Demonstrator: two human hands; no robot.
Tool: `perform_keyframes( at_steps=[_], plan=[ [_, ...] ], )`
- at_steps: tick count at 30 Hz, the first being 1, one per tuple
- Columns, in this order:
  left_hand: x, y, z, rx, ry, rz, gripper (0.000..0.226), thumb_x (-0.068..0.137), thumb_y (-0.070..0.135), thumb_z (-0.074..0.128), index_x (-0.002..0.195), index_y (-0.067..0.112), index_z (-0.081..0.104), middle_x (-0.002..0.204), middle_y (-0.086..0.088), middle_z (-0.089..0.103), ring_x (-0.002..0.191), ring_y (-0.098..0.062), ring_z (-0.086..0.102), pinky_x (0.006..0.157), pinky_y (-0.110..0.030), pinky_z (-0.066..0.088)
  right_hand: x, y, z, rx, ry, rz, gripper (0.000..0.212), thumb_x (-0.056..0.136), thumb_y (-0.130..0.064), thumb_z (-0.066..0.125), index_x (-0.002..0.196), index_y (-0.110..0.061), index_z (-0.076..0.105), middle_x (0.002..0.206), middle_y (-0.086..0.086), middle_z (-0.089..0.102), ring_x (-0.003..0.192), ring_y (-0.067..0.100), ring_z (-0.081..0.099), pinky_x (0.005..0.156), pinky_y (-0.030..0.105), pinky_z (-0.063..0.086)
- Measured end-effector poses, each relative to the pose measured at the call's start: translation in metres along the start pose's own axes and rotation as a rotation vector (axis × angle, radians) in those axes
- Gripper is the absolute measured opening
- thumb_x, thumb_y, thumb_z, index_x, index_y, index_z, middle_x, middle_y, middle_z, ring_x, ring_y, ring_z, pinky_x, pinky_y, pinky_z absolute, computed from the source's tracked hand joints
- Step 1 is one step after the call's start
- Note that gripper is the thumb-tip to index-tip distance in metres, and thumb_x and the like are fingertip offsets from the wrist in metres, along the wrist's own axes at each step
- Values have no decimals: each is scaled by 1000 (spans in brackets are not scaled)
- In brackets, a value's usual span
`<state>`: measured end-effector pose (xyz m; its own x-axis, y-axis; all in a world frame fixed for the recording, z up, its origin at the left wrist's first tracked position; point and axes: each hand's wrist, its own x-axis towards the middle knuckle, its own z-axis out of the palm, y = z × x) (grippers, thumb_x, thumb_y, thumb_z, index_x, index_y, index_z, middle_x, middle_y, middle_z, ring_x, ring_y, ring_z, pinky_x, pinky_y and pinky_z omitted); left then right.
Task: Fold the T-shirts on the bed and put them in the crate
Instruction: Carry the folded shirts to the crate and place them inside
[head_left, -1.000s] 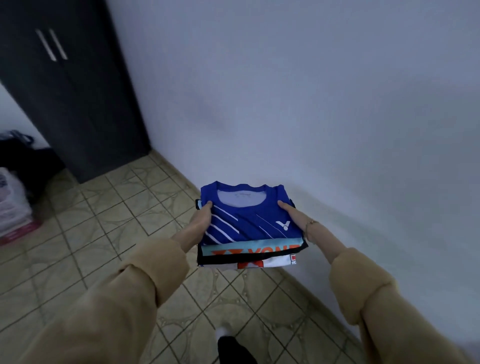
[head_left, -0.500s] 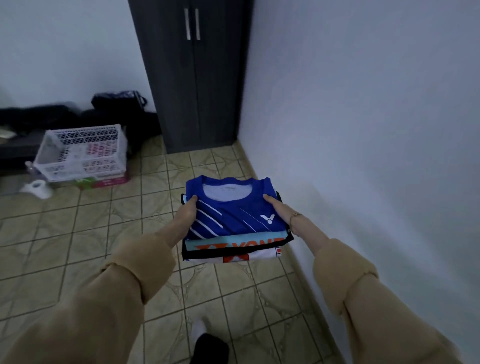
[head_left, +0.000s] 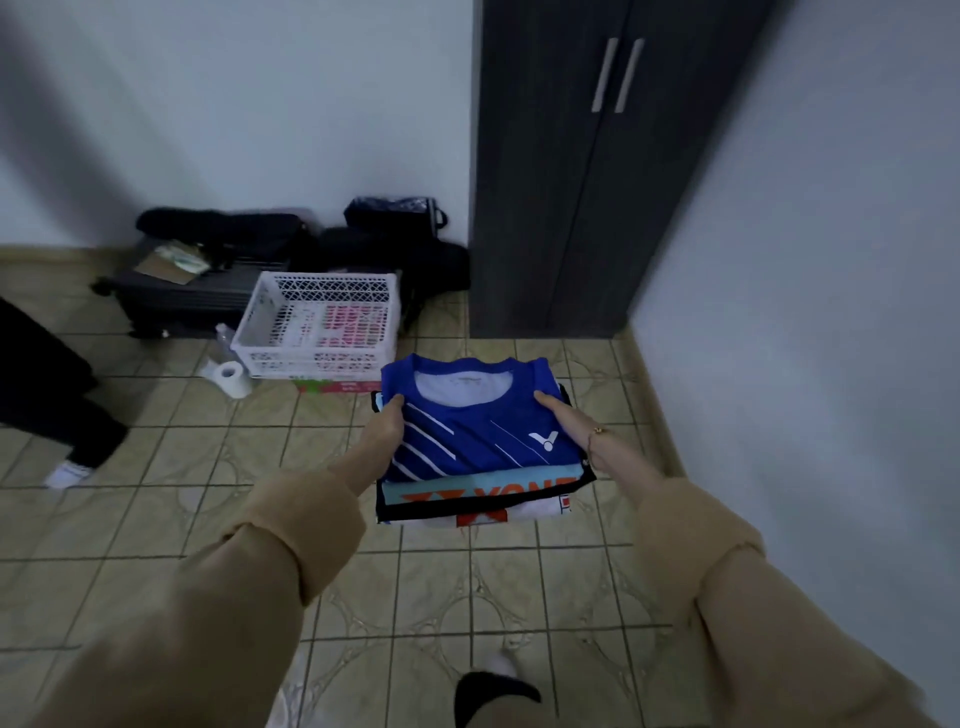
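Note:
I carry a stack of folded T-shirts in front of me above the tiled floor. The top shirt is blue with white stripes; under it lie a light blue one with orange letters and a white one. My left hand grips the stack's left edge, thumb on top. My right hand grips its right edge the same way. A white lattice crate stands on the floor beyond the stack, to its left, with something pink showing through its walls.
A dark wardrobe fills the corner, with a white wall to its right. Black bags and a dark suitcase lie behind the crate. A paper roll sits by the crate's left corner. Another person's leg is at the left.
My view has swung left: the wardrobe has shifted to the right and the crate has come closer, towards the centre. Both hands keep the same hold on the stack.

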<state>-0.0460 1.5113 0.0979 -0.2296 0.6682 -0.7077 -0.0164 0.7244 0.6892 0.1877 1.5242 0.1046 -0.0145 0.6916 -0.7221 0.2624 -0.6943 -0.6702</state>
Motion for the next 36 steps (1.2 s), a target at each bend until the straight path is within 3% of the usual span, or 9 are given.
perform_keyframes(
  at_steps=[7,10,13,16,20,23,27,31,36],
  plan=[
    [142,92,-72,-59,91,-44,54,100,42,29,135,4,45,129,-19,55,117,-34,52,97,-40,42,136,-134,76,-77,-36,-14,56,85,-59,52,113,-11,59,92,8,68,80,23,64,81,34,51],
    [194,124,-96,-89,98,-56,52,101,41,28,132,5,47,128,-19,56,115,-34,54,91,-39,43,186,-180,103,-97,-73,3,60,83,-61,52,116,-12,58,100,10,69,90,27,65,87,35,52],
    [257,157,-126,-135,117,-81,49,101,39,26,130,6,48,125,-19,57,114,-34,54,83,-37,42,245,-235,139,-132,-54,7,56,84,-58,52,116,-12,57,103,9,68,87,25,64,77,31,51],
    [313,185,-158,-192,140,-116,49,100,40,26,128,7,49,124,-19,58,111,-34,55,82,-37,43,302,-284,178,-217,-62,37,60,77,-59,53,113,-12,60,101,10,70,90,28,66,81,34,50],
    [387,216,-198,-271,155,-173,51,100,44,25,124,7,52,117,-18,60,105,-34,57,83,-38,45,374,-342,227,-277,-65,38,39,82,-44,51,103,-13,59,88,7,68,72,23,61,63,27,45],
    [459,229,-226,-341,172,-206,58,97,51,25,127,9,52,122,-17,59,106,-33,58,95,-45,47,433,-380,267,-310,-78,43,35,83,-39,49,104,-12,57,86,7,66,68,21,58,56,25,41],
    [526,239,-246,-461,231,-265,60,98,52,23,134,11,47,130,-15,54,113,-34,54,101,-48,43,504,-404,305,-376,-57,21,32,82,-36,49,101,-11,54,94,11,65,74,25,57,59,26,39],
    [607,236,-261,-642,238,-318,51,102,42,20,133,10,45,125,-12,54,119,-33,51,97,-42,42,598,-421,355,-478,-17,-23,21,79,-35,50,83,-14,52,93,10,64,78,26,55,63,30,36],
    [698,199,-273,-790,234,-444,53,103,41,17,138,11,42,139,-14,47,123,-34,48,102,-48,41,711,-419,415,-670,-87,-79,26,82,-33,48,96,-12,48,94,8,55,82,25,52,64,30,35]
  ],
)
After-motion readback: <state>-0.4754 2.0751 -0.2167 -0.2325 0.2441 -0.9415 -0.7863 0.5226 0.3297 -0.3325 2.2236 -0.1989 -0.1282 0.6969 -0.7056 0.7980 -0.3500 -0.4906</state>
